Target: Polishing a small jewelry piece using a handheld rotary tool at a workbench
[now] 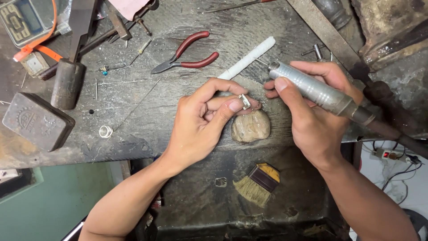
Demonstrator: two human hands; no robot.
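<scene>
Nearest the viewer, on a lower dark shelf below the desk's edge, a small brush (257, 184) with pale bristles and a dark wooden block lay tilted. Above it, the worn, dusty desk (133, 134) carried everything else.

At the desk's near edge sat a rounded wooden peg (250, 126). The left hand (203, 120) rested just over the peg, its thumb and fingers pinched narrowly around a small silver ring (244, 101), held at the fingertips. The right hand (314, 105) was right beside it, closed around a silver rotary handpiece (316, 91), whose working end pointed left toward the ring; the index fingertip of that hand nearly touched the left hand's fingertips. The ring thus sat between the two hands, gripped by the left and just to the left of the right hand's fingers. Whether the tool's tip touched the ring could not be told.

To the left, near the edge, a small silver loop (105, 131) lay alone on the desk, and farther left stood a dark metal block (38, 121). A white rod (247, 59) lay slanting just beyond the left hand. Farther still lay red-handled pliers (187, 56), and to their left a dark-headed mallet (67, 82). In the far left corner a digital scale (22, 20) with an orange strap lay partly out of view.
</scene>
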